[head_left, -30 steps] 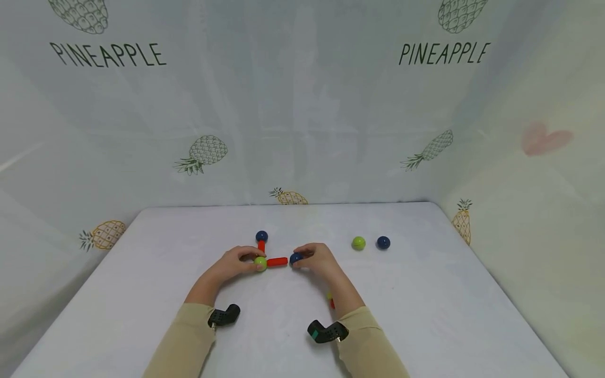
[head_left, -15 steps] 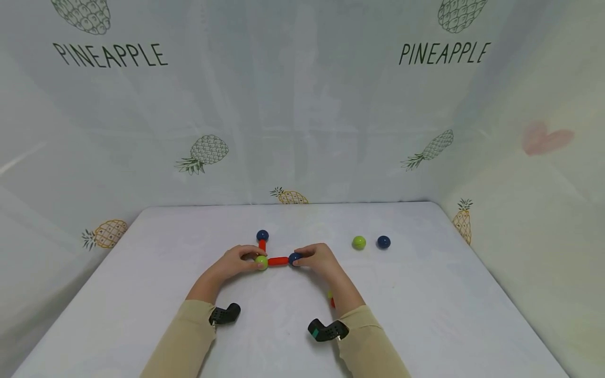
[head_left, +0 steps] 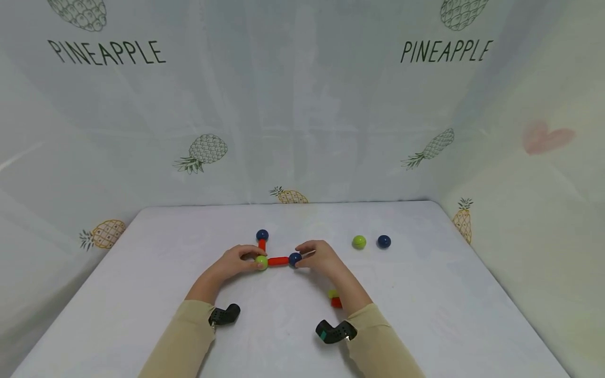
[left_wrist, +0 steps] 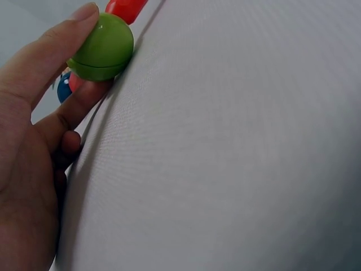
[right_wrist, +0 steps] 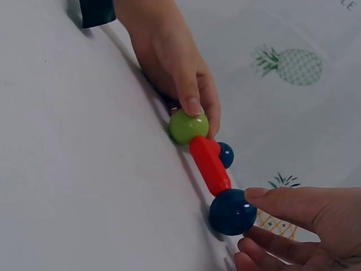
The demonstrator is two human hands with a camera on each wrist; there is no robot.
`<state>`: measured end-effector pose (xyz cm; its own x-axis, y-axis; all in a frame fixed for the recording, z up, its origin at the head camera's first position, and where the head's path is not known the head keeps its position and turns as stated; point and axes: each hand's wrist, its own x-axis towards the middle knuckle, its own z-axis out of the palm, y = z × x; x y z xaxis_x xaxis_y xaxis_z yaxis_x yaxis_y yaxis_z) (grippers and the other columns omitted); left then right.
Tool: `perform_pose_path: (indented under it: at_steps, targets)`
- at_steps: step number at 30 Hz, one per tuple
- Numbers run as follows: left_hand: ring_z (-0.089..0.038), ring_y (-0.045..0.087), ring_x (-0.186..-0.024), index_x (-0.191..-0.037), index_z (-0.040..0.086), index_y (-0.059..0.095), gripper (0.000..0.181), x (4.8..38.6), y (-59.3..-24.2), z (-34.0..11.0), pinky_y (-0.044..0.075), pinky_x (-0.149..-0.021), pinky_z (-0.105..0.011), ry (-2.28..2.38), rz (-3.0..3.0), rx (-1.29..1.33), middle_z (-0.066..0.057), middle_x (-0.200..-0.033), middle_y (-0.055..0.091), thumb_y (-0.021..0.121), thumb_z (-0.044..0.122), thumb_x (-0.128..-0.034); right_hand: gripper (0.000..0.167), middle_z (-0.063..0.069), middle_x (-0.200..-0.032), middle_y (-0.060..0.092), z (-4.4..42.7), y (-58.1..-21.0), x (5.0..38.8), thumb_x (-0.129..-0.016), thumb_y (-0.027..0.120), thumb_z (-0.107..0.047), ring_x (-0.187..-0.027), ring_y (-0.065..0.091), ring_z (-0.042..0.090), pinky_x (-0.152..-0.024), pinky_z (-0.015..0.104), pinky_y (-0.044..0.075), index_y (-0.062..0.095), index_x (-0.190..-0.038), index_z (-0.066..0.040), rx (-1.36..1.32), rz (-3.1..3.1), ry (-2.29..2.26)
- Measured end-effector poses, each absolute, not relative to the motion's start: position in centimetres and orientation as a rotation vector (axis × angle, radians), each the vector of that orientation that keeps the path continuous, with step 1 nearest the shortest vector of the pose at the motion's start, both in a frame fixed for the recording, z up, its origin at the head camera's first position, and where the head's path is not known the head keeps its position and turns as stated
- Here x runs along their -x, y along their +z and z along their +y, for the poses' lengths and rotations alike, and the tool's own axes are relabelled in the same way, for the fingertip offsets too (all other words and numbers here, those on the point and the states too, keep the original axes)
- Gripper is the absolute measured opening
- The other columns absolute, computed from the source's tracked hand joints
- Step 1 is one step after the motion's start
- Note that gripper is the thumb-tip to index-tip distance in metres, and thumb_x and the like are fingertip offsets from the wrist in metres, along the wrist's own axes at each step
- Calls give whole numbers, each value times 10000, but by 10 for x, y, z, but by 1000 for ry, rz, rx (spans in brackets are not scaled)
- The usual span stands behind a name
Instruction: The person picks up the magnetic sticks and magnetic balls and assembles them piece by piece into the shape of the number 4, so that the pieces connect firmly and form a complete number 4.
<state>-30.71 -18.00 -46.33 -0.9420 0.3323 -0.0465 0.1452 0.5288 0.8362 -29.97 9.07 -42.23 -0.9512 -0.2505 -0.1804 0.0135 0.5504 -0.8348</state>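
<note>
My left hand [head_left: 236,261] pinches a green ball [left_wrist: 104,48] between thumb and fingers. From that ball a red rod [head_left: 278,261] runs right to a dark blue ball [right_wrist: 233,212], joined end to end. A second red rod [head_left: 262,244] goes from the green ball away to another blue ball [head_left: 262,235] at the back. My right hand [head_left: 323,259] is at the right-hand blue ball with its fingers loosened; the thumb tip is at the ball's edge and the index finger stands off it. The joined pieces lie on the white table.
A loose green ball [head_left: 359,242] and a blue ball [head_left: 384,241] sit at the back right. Beside my right forearm lie a red piece [head_left: 336,302] and a yellow-green piece [head_left: 333,293], partly hidden by the arm. Pineapple-printed cloth [head_left: 302,105] hangs behind the table [head_left: 425,325].
The right-hand blue ball has moved left, closing its gap to the red rod. My right hand's fingers have then spread from it and the forearm shifted right. My left hand stays at the green ball.
</note>
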Motion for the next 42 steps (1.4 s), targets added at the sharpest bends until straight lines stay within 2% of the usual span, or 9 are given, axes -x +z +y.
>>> perform_pose_path:
  at_steps: [15,24,33,42]
  targets:
    - [-225,505,-1021,-1099,182,731,260,308,-464,-178,396,-920,-419,1348,2585,-366,0,-1071,627,772,246,-850,343,33,-1107,659,115,-401,282,-822,788,-119,-958,590,199,-823,367,509,697,-1153,-118,275,2542,-1328]
    - [-217,504,-1017,-1088,187,735,241,307,-463,-178,395,-927,-427,1347,2598,-385,5,-1073,624,770,226,-853,314,59,-1112,666,132,-397,273,-831,774,-97,-995,584,206,-840,370,507,699,-1136,-95,410,2570,-1296]
    - [-214,512,-1018,-1095,184,731,256,307,-465,-180,405,-926,-424,1322,2599,-374,3,-1086,626,772,248,-851,316,62,-1087,661,149,-395,262,-803,799,-79,-968,580,222,-766,294,515,708,-1105,-83,528,2581,-1182]
    - [-222,506,-1038,-1100,207,729,278,306,-462,-178,402,-938,-438,1308,2596,-315,1,-1114,623,783,281,-838,268,40,-1011,659,166,-391,257,-806,793,-69,-935,574,228,-739,299,501,722,-1064,-91,612,2591,-1026]
